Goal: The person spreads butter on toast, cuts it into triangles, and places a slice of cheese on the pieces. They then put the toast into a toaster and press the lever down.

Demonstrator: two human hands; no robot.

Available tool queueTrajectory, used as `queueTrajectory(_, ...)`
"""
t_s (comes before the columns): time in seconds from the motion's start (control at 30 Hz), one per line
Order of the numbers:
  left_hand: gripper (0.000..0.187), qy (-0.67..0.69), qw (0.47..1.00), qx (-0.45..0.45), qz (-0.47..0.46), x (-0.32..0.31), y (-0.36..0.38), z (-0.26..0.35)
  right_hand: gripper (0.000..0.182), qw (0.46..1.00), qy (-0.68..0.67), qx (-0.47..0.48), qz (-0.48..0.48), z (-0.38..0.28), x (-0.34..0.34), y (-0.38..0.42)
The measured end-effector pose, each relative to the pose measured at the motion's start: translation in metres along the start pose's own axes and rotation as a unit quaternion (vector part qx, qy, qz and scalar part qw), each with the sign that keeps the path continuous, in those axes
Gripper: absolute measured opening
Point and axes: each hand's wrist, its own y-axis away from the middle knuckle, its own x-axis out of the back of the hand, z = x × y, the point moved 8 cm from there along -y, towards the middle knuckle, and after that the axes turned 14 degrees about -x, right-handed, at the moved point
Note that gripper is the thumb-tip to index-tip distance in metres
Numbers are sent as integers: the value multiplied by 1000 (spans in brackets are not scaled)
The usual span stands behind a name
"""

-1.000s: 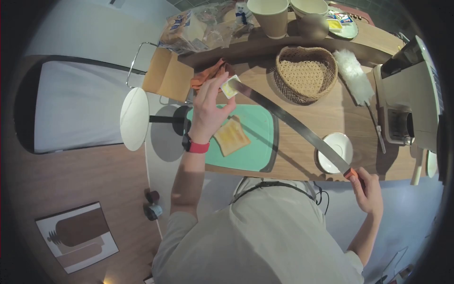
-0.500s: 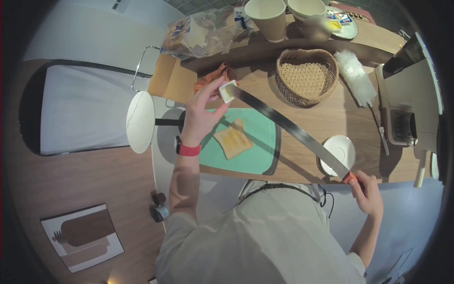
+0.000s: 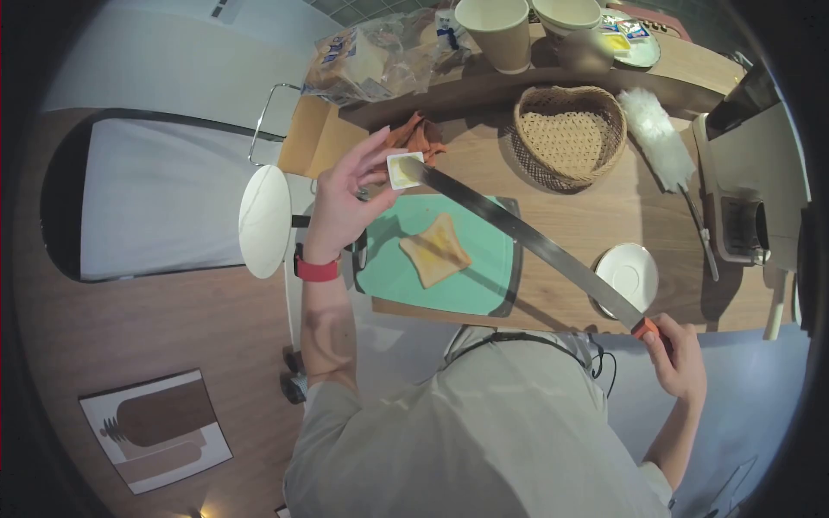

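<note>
My left hand (image 3: 347,200), with a red watch band at the wrist, holds a small white tub (image 3: 404,171) of yellow spread between thumb and fingers. The tip of a long knife (image 3: 535,240) reaches into the tub. Its orange handle is gripped in my right hand (image 3: 678,358) at the lower right. Below the tub, a slice of bread (image 3: 436,250) with yellow spread on it lies on a green cutting board (image 3: 479,298). The knife's shadow falls across the bread and board.
A heart-shaped basket (image 3: 570,138), a white duster (image 3: 658,138) and a white saucer (image 3: 628,274) are on the table. An orange cloth (image 3: 420,138) lies behind the tub. Bagged bread (image 3: 363,62) and cups (image 3: 496,34) stand on the back shelf; a coffee machine (image 3: 747,181) is at right.
My left hand and the tub have moved slightly left. The knife tip has followed and stays in the tub. The whole view has shifted a little.
</note>
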Motion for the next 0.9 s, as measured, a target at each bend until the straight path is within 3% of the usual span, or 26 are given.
queueTrajectory(0.9,59,165,971,85,-153,13,6,-10,50,934,-193,-70,-292,13,-45,-6)
